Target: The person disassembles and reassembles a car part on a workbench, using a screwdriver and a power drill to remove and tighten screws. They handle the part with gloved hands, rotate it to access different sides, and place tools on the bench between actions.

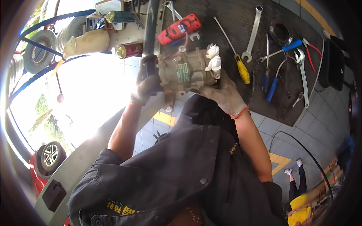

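A metal air-conditioning compressor (186,71) with a green label is held up level between my two gloved hands. White wadding (213,58) covers the fittings on its right end. My left hand (145,86) is wrapped round the dark pulley (149,67) at the left end. From below, my right hand (226,96) grips the right end, its fingertips partly hidden behind the body. A red meter (180,29) lies just beyond the compressor, and a thin red lead (185,41) runs down toward the compressor's top.
On the dark mat (211,9) lie a combination wrench (253,34), a yellow-handled screwdriver (242,69), blue-handled tools (272,89), an adjustable wrench (302,75), red-handled pliers (310,54) and a dark ring (281,32). Spray cans (128,50) and a beige jug (88,43) are at left. Another person (299,207) appears lower right.
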### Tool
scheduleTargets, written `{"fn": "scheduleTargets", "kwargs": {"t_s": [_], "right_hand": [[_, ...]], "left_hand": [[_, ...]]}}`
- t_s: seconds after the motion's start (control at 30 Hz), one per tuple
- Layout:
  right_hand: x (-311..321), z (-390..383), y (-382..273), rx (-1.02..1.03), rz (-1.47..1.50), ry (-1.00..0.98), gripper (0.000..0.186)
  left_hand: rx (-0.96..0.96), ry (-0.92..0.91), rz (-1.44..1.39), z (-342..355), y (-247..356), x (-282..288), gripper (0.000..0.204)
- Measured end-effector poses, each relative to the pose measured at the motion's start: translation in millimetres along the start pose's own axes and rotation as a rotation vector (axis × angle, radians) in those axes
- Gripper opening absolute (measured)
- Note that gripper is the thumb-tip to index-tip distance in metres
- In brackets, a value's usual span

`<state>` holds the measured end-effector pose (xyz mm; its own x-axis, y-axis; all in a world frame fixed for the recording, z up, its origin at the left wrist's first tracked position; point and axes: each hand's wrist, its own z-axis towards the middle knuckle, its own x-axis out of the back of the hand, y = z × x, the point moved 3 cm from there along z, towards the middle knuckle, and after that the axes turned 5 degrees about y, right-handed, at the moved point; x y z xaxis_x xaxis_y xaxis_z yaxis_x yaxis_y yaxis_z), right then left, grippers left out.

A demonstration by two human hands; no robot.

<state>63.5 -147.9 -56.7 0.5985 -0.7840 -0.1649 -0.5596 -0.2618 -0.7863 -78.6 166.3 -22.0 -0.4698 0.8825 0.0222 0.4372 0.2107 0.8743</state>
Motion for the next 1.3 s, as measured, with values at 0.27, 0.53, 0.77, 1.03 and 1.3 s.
{"fn": "scheduleTargets", "kwargs": {"t_s": [0.27,0.53,0.77,1.03,1.3], "right_hand": [[-23,33,-27,0.105,-0.208,0.134,0.095],[-40,27,-5,0.169,0.050,0.122,0.082],[-28,1,-6,0.067,0.090,0.110,0.066],[0,-33,15,-0.049,0.275,0.397,0.050],[5,-40,14,0.157,0.239,0.408,0.042]], "left_hand": [[0.075,-0.076,0.043,5,-14,16,0.080],[-0.077,-0.175,0.438,13,-35,25,0.058],[0.068,-0.080,0.273,7,4,-3,0.034],[-0.470,-0.380,0.431,49,23,-59,0.040],[-0.371,-0.468,0.716,82,-11,-64,0.049]]}}
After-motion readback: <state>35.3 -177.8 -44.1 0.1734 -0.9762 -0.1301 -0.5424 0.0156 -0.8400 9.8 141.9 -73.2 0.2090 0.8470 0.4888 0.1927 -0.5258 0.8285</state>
